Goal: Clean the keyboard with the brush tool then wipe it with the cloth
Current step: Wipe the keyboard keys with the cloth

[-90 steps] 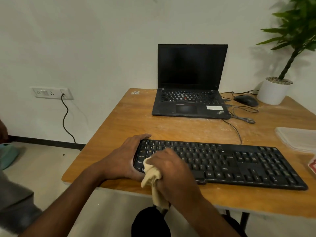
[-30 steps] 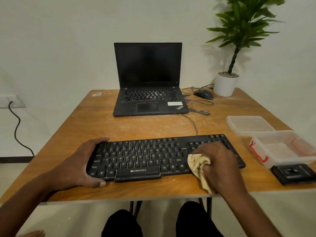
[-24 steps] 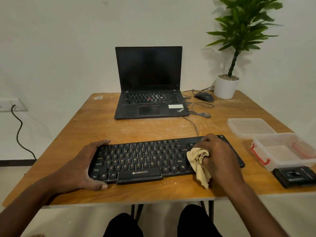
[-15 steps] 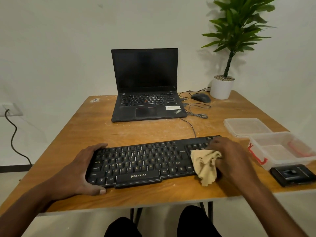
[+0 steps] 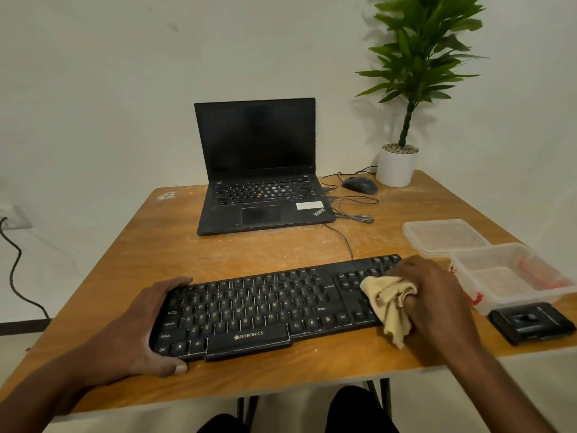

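Wiping stage in hand, by the look of it: cloth (image 5: 390,303) was on the keyboard (image 5: 265,307), and no brush was held in either hand. Whether brushing was finished could not be told; a dark flat item (image 5: 530,325) lay right of the keyboard, too unclear to name. Keyboard lay along the near edge of the table (image 5: 150,245). Right hand (image 5: 437,298) sat over its right end, fingers curled round the bunched cloth, pressing it onto the keys there; a loose tail of cloth hung over the near edge. Left hand (image 5: 146,329) gripped the left end, thumb at the near edge, fingers wrapped over the far corner, steadying it. Judged: remaining passes unknown; middle and left keys lay uncovered by cloth.
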A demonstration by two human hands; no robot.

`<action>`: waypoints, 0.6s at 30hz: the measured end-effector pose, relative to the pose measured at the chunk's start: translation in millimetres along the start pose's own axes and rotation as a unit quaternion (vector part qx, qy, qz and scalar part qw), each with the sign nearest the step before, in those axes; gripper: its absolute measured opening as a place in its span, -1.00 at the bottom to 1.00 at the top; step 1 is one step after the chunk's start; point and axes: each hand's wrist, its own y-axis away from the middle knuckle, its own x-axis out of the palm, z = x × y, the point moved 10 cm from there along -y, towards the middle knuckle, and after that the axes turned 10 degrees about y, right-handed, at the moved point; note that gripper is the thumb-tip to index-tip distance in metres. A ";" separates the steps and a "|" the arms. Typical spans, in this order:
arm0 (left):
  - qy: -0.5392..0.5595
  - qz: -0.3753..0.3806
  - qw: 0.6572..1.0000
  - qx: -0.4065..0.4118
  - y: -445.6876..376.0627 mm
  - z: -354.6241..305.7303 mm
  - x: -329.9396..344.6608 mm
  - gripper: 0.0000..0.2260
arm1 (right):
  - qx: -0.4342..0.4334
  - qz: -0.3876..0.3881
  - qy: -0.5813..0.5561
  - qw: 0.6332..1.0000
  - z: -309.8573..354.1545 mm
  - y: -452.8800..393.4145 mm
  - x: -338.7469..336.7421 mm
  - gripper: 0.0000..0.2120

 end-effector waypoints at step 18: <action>0.014 0.008 1.000 -0.004 -2.9 1.1 0.8 0.27 | -0.036 0.051 0.009 0.998 52.6 -42.5 22.6 -0.65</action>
